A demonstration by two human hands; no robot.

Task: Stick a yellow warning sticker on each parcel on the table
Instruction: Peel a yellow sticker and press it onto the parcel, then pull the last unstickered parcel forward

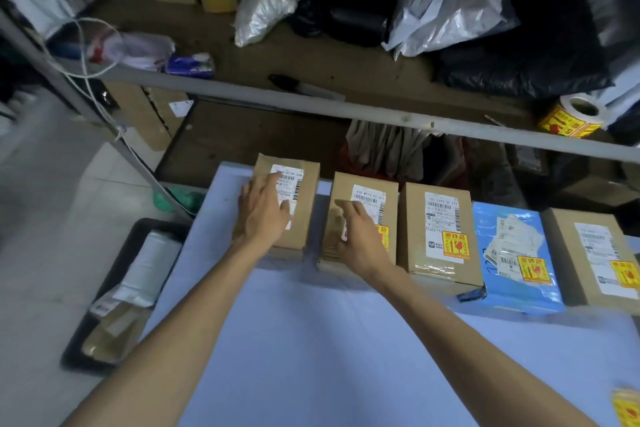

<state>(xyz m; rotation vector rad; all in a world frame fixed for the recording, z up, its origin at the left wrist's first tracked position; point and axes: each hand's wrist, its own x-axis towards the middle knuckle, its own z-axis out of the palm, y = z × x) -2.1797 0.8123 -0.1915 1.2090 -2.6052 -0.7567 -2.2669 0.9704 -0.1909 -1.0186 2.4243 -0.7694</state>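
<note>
- Head view: left hand (265, 215) is lying flat, fingers straight, on the white label of the leftmost box (306, 211).
- Right hand (360, 236) is resting, fingers loosely spread, on the second box (341, 189), partly covering its yellow sticker (383, 236).
- A narrow gap is separating both boxes between the hands.
- Pale blue table (311, 340) is extending under both forearms.
- Beyond the fingertips, a grey shelf rail (311, 99) is crossing; a sticker roll (576, 116) is sitting far right.

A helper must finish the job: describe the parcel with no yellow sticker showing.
On the pale blue table stands a row of five parcels. Take the leftmost brown box, under the left hand. The other four show a yellow sticker; it shows none.
</note>
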